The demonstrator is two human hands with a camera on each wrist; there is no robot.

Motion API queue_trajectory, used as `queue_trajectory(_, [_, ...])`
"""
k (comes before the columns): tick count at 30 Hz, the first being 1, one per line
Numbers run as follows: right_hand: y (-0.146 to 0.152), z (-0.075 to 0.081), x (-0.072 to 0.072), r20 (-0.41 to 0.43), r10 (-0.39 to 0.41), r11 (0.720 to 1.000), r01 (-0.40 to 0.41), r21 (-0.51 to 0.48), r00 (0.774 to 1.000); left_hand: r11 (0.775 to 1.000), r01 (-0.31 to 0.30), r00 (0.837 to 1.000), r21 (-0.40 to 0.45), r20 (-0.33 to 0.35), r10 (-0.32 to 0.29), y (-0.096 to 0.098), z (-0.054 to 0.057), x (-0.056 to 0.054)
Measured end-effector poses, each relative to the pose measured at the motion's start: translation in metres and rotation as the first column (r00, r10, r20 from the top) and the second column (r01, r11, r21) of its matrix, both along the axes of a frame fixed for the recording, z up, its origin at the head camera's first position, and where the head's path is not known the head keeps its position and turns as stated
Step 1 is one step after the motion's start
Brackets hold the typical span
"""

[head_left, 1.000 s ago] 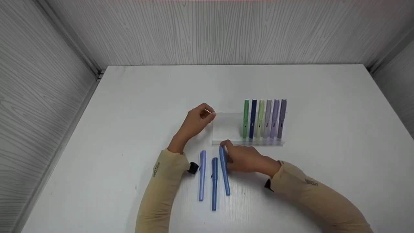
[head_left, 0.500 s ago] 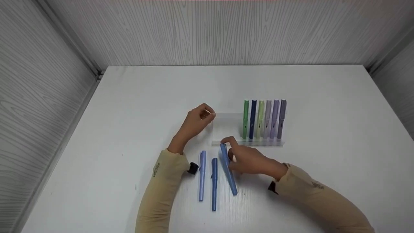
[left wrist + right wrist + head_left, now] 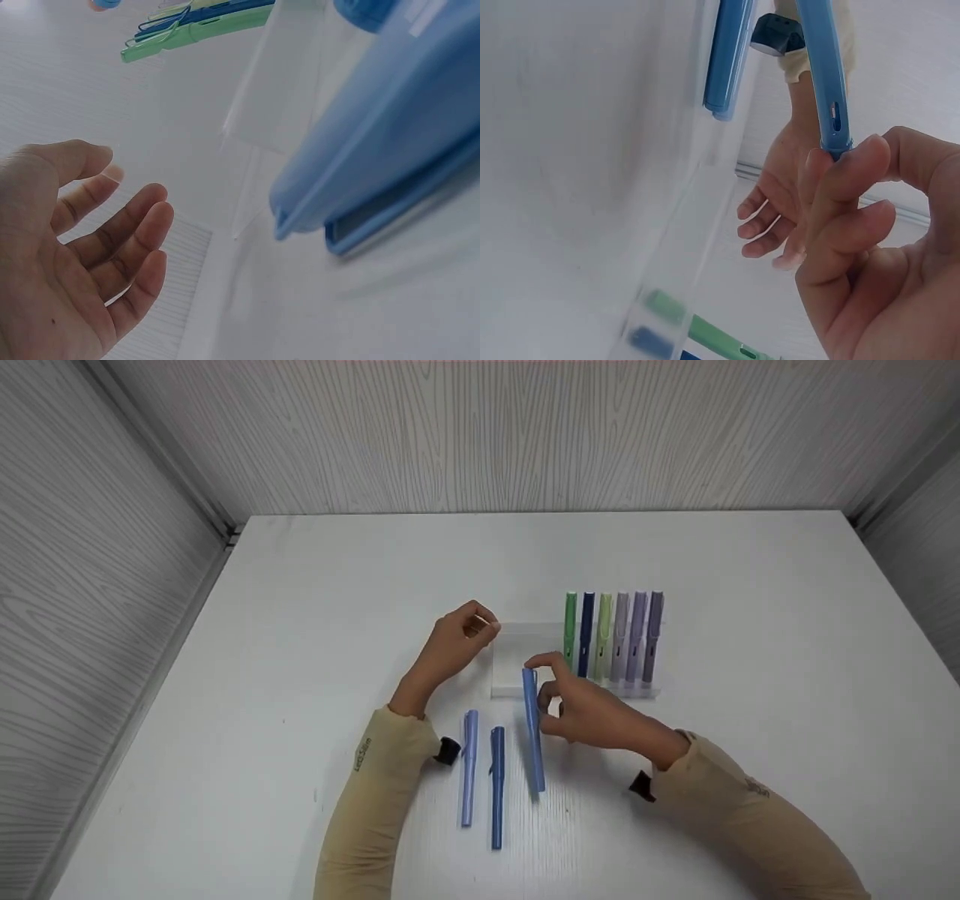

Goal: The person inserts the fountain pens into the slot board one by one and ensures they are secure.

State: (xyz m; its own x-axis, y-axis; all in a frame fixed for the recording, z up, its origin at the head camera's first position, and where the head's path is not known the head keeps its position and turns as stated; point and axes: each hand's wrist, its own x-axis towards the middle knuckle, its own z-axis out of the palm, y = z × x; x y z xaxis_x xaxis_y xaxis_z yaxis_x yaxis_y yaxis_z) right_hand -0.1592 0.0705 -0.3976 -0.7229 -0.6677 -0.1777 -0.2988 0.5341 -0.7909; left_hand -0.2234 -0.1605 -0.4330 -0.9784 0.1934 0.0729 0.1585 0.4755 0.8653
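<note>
My right hand (image 3: 592, 712) pinches a blue pen (image 3: 533, 735) in the head view, slanted over the front edge of the clear acrylic pen stand (image 3: 517, 690). The right wrist view shows thumb and fingers gripping this blue pen (image 3: 825, 82) near one end. My left hand (image 3: 457, 637) is at the stand's upper left corner; its fingers curve loosely with nothing between them in the left wrist view, where the hand (image 3: 97, 247) shows palm side. A periwinkle pen (image 3: 469, 769) and a darker blue pen (image 3: 497, 787) lie side by side before the stand.
Several pens stand in a row on the stand's right part, among them a green pen (image 3: 571, 622), a navy pen (image 3: 587, 622) and a dark purple pen (image 3: 655, 637). Grey wood-grain walls (image 3: 480, 435) border the white table (image 3: 225, 697) behind and at both sides.
My right hand has lifted the blue pen off the table and carried it toward the stand and slightly right. The left hand and the two lying pens stay in place.
</note>
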Motion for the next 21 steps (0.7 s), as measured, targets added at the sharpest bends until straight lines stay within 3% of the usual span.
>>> queue_trajectory(6, [0.005, 0.006, -0.005, 0.046, -0.052, 0.996, 0.055, -0.066, 0.998, 1.000, 0.000, 1.000, -0.004, 0.001, 0.000, 0.000, 0.000, 0.000])
queue_trajectory(12, [0.007, 0.009, -0.010, 0.039, -0.100, 0.991, 0.103, -0.080, 0.994, 1.000, 0.010, 1.000, -0.001, 0.004, -0.010, -0.001, 0.000, 0.000])
queue_trajectory(21, [0.010, 0.014, -0.011, -0.098, -0.137, 0.986, 0.126, -0.108, 0.986, 1.000, 0.016, 1.000, -0.009, -0.010, -0.016, -0.001, 0.001, 0.002])
